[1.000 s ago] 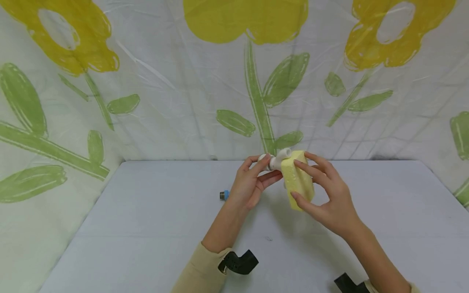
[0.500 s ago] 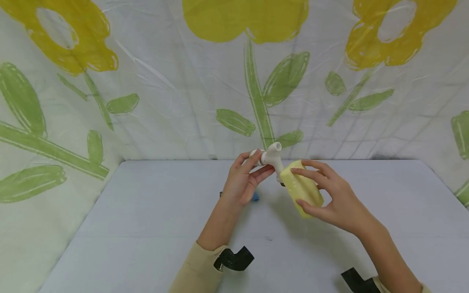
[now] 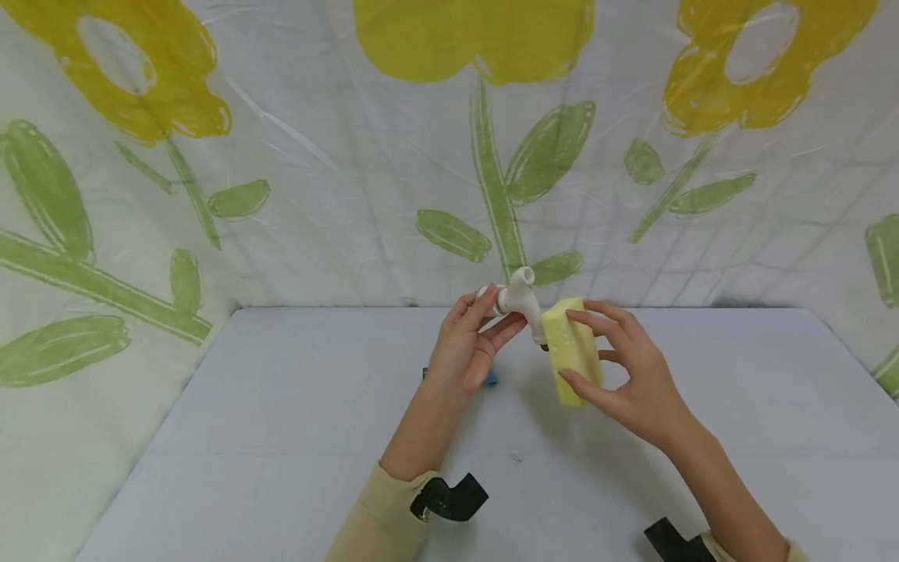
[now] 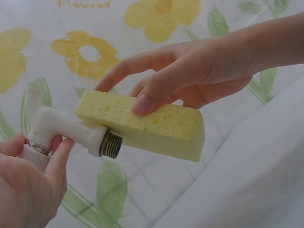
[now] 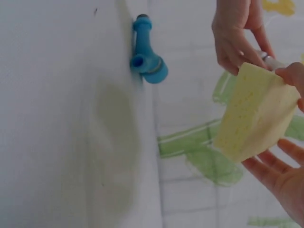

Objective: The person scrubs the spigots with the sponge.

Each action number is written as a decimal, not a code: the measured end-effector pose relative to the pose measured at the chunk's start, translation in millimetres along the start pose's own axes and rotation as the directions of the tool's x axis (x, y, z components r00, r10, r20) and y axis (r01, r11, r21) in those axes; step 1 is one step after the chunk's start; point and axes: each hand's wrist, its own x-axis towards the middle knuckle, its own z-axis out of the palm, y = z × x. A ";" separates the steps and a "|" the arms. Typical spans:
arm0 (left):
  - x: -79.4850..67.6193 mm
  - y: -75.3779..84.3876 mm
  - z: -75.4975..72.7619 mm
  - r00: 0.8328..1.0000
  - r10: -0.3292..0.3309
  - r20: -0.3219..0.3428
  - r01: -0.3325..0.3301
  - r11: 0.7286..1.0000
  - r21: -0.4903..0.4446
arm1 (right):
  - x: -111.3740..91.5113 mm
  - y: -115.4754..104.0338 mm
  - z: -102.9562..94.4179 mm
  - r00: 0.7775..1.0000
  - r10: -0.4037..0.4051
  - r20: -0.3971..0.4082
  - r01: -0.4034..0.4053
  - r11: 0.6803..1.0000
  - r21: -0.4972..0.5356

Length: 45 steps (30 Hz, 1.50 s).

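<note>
A white plastic tap (image 3: 520, 297) with a dark threaded end (image 4: 111, 145) is held above the table in my left hand (image 3: 460, 347). The thumb and fingers pinch its ribbed knob (image 4: 35, 156). My right hand (image 3: 635, 382) grips a pale yellow sponge block (image 3: 572, 355) between thumb and fingers. In the left wrist view the sponge (image 4: 161, 126) lies along the far side of the tap's pipe; whether they touch there I cannot tell. The right wrist view has the sponge (image 5: 251, 114) hiding most of the tap.
A blue tap (image 5: 147, 54) lies on the white table (image 3: 281, 437), mostly hidden behind the left hand in the head view. A flower-printed curtain (image 3: 337, 195) hangs behind the table's far edge. Black camera mounts (image 3: 453, 498) sit on both wrists.
The tap has shifted slightly left and turned, showing its threaded end downward. The sponge swung down and right along it, then came back up and left, more upright. Both hands keep their grips.
</note>
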 end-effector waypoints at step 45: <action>-5.8 -21.5 3.3 0.954 -0.059 0.295 -0.059 0.925 0.374 | 4.2 -16.9 -7.2 0.950 0.311 -0.017 -0.275 0.863 0.423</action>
